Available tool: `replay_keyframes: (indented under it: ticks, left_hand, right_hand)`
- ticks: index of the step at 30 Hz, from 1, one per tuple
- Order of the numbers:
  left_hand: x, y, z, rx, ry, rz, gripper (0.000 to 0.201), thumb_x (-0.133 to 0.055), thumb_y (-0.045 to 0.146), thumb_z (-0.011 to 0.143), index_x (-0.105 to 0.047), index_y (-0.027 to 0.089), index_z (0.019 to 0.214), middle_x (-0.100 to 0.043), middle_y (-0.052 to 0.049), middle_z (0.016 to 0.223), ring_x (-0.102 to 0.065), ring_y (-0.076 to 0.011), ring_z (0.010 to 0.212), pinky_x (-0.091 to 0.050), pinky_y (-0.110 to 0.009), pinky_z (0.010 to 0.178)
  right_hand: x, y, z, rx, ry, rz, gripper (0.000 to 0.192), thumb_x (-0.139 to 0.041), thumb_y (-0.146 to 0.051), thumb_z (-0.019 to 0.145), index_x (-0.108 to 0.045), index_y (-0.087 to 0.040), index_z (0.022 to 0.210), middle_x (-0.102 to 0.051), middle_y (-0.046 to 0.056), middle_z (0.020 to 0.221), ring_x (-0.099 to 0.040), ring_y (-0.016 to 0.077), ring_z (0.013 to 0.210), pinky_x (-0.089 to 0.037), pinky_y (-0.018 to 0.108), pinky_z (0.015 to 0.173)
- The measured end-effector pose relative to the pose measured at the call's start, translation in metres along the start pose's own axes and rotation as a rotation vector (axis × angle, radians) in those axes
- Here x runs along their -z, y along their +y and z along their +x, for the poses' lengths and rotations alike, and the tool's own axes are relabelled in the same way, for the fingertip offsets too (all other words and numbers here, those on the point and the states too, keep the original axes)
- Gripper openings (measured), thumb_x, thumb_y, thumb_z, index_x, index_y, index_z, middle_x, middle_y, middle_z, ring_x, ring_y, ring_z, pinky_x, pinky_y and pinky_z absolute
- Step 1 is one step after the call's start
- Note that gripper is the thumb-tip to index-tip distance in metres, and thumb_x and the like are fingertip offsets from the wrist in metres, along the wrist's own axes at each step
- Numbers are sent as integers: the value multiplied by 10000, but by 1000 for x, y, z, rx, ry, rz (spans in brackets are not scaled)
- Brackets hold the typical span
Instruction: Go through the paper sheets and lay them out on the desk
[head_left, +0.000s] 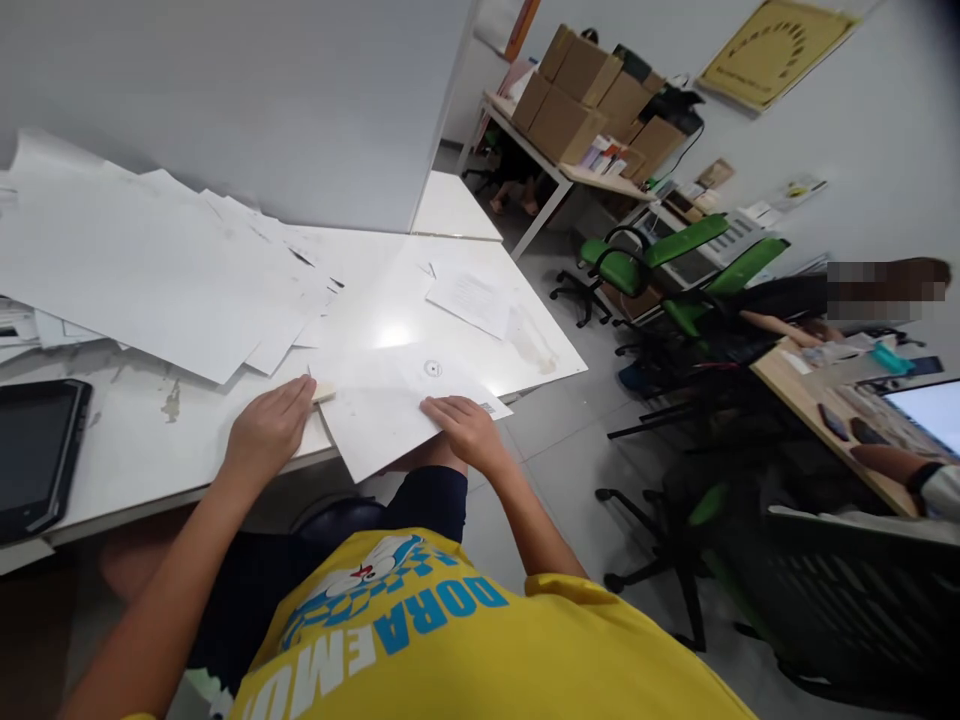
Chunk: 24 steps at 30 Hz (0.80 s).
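Observation:
A white sheet of paper (390, 415) with a small round stamp-like mark lies at the desk's near edge, its near corner hanging over. My right hand (469, 430) is at the sheet's near right edge, fingers laid together over the top; the thumb is hidden. On the sheet's left side, my left hand (271, 425) is closed, with a small flat pale-beige piece (324, 391) sticking out at its fingertips. What that piece is cannot be made out.
Large white sheets (172, 260) are piled on the left of the white desk (360, 265). A black tablet (41, 455) lies at the near left. Another printed sheet (471, 298) rests farther back. Green chairs (615, 265), cardboard boxes (574, 95) and seated people are to the right.

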<state>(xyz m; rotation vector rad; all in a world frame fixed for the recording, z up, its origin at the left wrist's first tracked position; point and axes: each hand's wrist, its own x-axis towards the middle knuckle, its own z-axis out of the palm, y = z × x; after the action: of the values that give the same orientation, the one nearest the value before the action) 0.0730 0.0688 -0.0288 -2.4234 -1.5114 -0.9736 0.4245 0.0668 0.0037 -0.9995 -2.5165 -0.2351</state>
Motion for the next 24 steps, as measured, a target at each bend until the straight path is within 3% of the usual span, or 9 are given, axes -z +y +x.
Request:
replay_keyframes:
  ticks: [3,6,9,12,19,22,24]
  left_hand:
    - [1,-1,-2,-18,83,-50,352,-503,222,982,-674,182,1287,-725,-139,1255,-718,-290,1130,-590,-425,956]
    - [4,-2,-3,-17,120,-155,325,-505,241,983,-704,198,1236,-755,-106,1196,-735,-262,1089,-595,-395,943]
    - [6,-3,-5,69,131,-242,301,-520,292,977,-739,221,1170,-781,-81,1120,-755,-249,1019,-606,-381,910]
    - [8,-4,-6,182,117,-314,296,-524,344,966,-768,238,1093,-793,-70,1067,-760,-246,982,-609,-381,893]
    - [17,-3,-7,361,73,-427,312,-502,378,963,-777,241,1017,-798,-60,1015,-754,-223,942,-611,-360,858]
    - [17,5,-6,352,89,-419,305,-498,368,966,-772,239,1006,-798,-61,999,-752,-217,927,-611,-356,842]
    - [22,12,-7,355,156,-380,316,-472,355,976,-764,239,1002,-795,-66,1000,-745,-218,949,-602,-373,870]
  right_hand:
    - [26,29,4,-24,232,-162,490,-372,-46,984,-625,-206,1372,-778,93,1165,-725,202,1097,-610,375,935]
    - [50,64,11,-119,532,-406,480,-344,-77,1006,-572,-147,1422,-744,151,1236,-715,220,1154,-610,377,957]
    - [55,99,25,-218,690,-548,450,-330,-140,1026,-607,-123,1380,-712,186,1287,-679,259,1229,-587,425,1006]
    - [36,127,49,-294,636,-561,461,-309,-153,1019,-654,-127,1324,-700,191,1305,-637,274,1289,-537,478,1072]
    - [-40,156,93,-438,192,-378,549,-311,-49,932,-625,-119,1376,-594,213,1452,-535,284,1390,-420,543,1144]
    - [-54,164,94,-480,169,-365,546,-337,-49,904,-628,-91,1364,-590,226,1450,-559,305,1361,-440,536,1118]
    - [-50,172,89,-554,248,-366,549,-349,-54,888,-629,-83,1359,-581,250,1447,-597,329,1313,-486,534,1059]
